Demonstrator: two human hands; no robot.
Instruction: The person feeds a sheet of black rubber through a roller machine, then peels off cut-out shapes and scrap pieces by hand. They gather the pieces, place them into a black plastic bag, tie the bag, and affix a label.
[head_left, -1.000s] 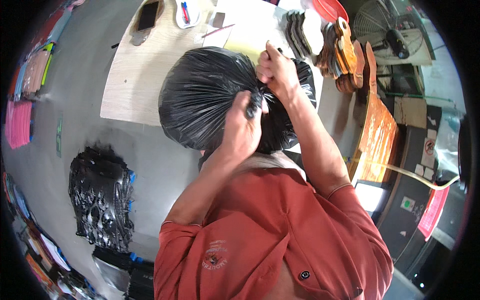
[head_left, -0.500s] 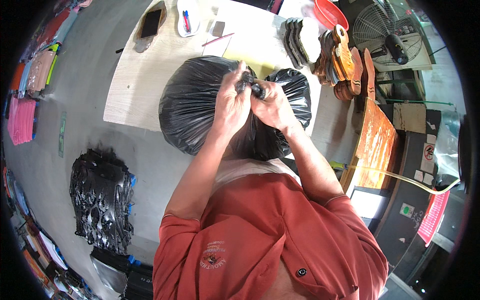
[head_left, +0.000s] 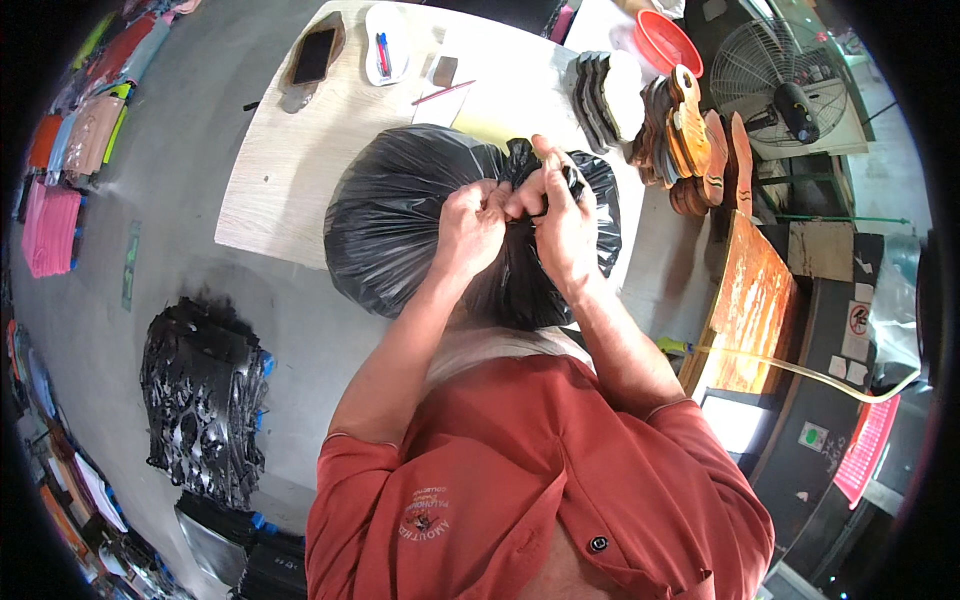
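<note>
A full black plastic bag [head_left: 400, 215] rests at the near edge of a pale table [head_left: 262, 190], its gathered neck between my two hands. My left hand [head_left: 472, 225] is closed, its fingers pinching the gathered plastic. Close beside it, my right hand [head_left: 562, 220] is closed around a twisted strand of the bag's neck, with a finger and thumb pointing up. A tuft of the black plastic sticks up between the hands. The fingers partly hide how the strands cross.
Beyond the bag lie a phone [head_left: 315, 54], a white tray [head_left: 386, 20] with pens, and a red pencil [head_left: 443, 93]. Shaped boards [head_left: 688, 125] stand at the right, near a red basin [head_left: 668, 42] and a fan [head_left: 785, 90]. A stack of black sheets [head_left: 205, 400] sits on the floor at left.
Both hands have come down a little, nearer to me. My right hand has turned over and now holds a strand apart, while a tuft of plastic shows between the hands.
</note>
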